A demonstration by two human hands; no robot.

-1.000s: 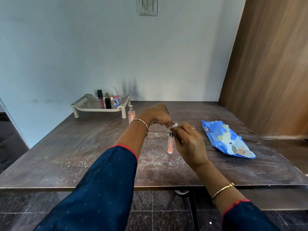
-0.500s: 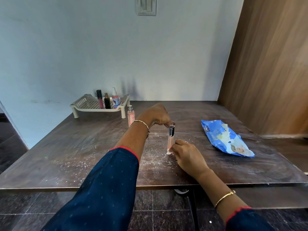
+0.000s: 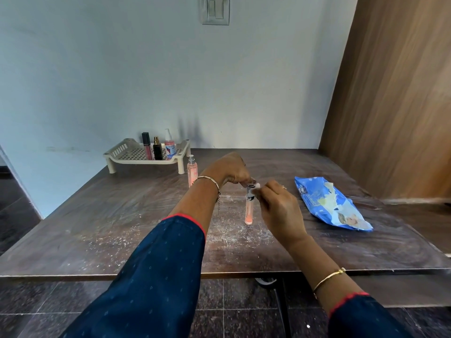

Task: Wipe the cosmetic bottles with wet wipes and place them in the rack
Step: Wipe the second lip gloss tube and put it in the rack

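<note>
Closest in, two dark blue sleeves with red cuffs reach over the front edge of the brown counter [image 3: 97, 228], which is dusted with white powder [image 3: 227, 231] around the middle. The right hand [image 3: 280, 208] pinches a small white wet wipe [image 3: 256, 191] between its fingertips and holds it against the cap of a slim pink bottle [image 3: 249, 212]. That bottle stands upright on the counter in the powdered patch. The left hand [image 3: 231, 170] comes down from above, fingers curled, and grips the bottle's top.

To the right of the hands lies a blue wet-wipes pack [image 3: 329, 203], flat on the counter, its flap peeled open. Farther back on the left, a pink spray bottle [image 3: 192, 170] stands on the counter just beside the front right leg of the beige rack [image 3: 122, 152]. In the rack stand a lip gloss tube [image 3: 147, 148], a dark perfume bottle [image 3: 157, 152] and a pump bottle [image 3: 170, 146], close together. A light switch [image 3: 214, 9] sits high on the wall.
</note>
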